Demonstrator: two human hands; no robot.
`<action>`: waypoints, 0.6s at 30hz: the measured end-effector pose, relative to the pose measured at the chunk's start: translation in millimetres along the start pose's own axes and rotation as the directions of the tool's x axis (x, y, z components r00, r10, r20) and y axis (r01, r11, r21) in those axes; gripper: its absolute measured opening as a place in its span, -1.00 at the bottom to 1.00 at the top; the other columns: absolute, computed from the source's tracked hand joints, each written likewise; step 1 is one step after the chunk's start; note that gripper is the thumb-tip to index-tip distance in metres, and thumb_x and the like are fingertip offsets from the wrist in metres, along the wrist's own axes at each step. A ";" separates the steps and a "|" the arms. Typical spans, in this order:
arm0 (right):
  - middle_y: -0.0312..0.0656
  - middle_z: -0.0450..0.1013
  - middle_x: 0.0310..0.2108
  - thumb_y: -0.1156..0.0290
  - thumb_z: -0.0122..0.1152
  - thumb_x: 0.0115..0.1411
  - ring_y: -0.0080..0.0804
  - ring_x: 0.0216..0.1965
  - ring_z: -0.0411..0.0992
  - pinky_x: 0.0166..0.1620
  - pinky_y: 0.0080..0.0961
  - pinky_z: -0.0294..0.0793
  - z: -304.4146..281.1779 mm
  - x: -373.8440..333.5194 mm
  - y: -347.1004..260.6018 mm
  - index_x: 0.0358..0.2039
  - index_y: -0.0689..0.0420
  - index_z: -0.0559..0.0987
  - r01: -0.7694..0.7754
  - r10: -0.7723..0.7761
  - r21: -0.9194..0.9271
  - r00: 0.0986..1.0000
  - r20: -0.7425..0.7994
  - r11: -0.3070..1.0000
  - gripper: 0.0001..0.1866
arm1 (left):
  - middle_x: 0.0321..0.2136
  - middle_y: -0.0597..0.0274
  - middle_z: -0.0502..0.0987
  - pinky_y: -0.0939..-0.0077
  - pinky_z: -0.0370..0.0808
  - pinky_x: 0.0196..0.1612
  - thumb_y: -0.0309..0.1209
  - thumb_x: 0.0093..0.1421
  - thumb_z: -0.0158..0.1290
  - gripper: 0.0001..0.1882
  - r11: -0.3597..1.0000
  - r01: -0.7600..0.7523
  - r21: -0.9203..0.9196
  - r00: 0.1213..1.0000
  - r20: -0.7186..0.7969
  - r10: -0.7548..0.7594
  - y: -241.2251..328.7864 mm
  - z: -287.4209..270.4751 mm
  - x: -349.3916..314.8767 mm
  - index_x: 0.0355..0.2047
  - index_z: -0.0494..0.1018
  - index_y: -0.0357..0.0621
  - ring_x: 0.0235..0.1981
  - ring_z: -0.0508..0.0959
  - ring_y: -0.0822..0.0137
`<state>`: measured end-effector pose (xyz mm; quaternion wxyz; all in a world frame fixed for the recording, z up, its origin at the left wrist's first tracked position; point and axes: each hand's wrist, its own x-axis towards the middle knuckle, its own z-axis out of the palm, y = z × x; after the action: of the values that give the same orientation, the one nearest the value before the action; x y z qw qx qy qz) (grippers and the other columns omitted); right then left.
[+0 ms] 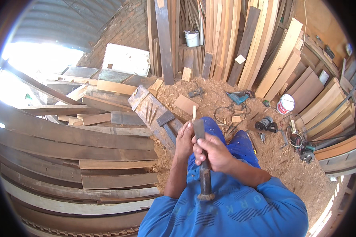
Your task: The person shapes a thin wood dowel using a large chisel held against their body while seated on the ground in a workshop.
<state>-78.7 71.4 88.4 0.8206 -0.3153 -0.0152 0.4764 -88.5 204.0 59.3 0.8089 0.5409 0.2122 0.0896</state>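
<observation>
My right hand (214,153) is wrapped around a broad chisel (205,179). Its flat blade points away from me, and the worn butt of its dark handle comes back to my blue shirt. Close beside the blade, my left hand (183,143) pinches a thin, pale stick of wood (194,112) that stands up past the fingertips. The stick's lower part is hidden by the hands. Just beyond my left hand, a dark-headed mallet (165,118) lies on a worn plank (140,97) with shavings on it.
Long boards (67,138) are stacked along my left; more planks (221,35) lean at the back and right. Sawdust covers the floor (288,173). On it lie a teal power tool (238,97), a circular saw (266,125), cables and a white bucket (285,104).
</observation>
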 end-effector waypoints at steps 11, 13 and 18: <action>-0.41 0.12 -0.59 0.30 -0.15 0.38 -0.68 -0.67 0.12 -0.54 -0.54 0.37 17.5 -22.9 8.9 -0.23 0.11 0.32 0.029 -0.021 -0.145 0.998 0.056 0.989 -0.84 | -0.53 0.36 0.41 0.59 0.38 -0.34 -0.34 0.44 -0.28 -0.69 0.851 -0.264 0.453 0.951 0.268 0.153 21.1 -15.7 -30.2 -0.23 0.45 -0.21 -0.48 0.36 0.54; -0.41 0.11 -0.60 0.29 -0.14 0.38 -0.69 -0.67 0.12 -0.54 -0.54 0.36 18.5 -25.2 6.0 -0.23 0.11 0.32 0.047 -0.039 -0.161 0.998 0.049 0.986 -0.83 | -0.53 0.33 0.41 0.55 0.38 -0.35 -0.32 0.45 -0.29 -0.68 0.865 -0.264 0.426 0.949 0.276 0.154 23.8 -9.5 -35.8 -0.23 0.44 -0.20 -0.47 0.36 0.52; -0.41 0.14 -0.62 0.36 -0.19 0.38 -0.69 -0.66 0.14 -0.54 -0.58 0.34 20.7 -30.2 -2.9 -0.23 0.15 0.32 0.070 -0.064 -0.160 0.997 0.038 0.985 -0.85 | -0.57 0.25 0.39 0.50 0.37 -0.41 -0.37 0.43 -0.25 -0.72 0.826 -0.344 0.447 0.932 0.273 0.240 13.2 -10.7 -38.5 -0.27 0.43 -0.23 -0.52 0.34 0.48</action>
<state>-99.7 56.9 114.8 0.8076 -0.3722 -0.0776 0.4508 -126.4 203.8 77.4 0.6401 0.7595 0.0578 0.1002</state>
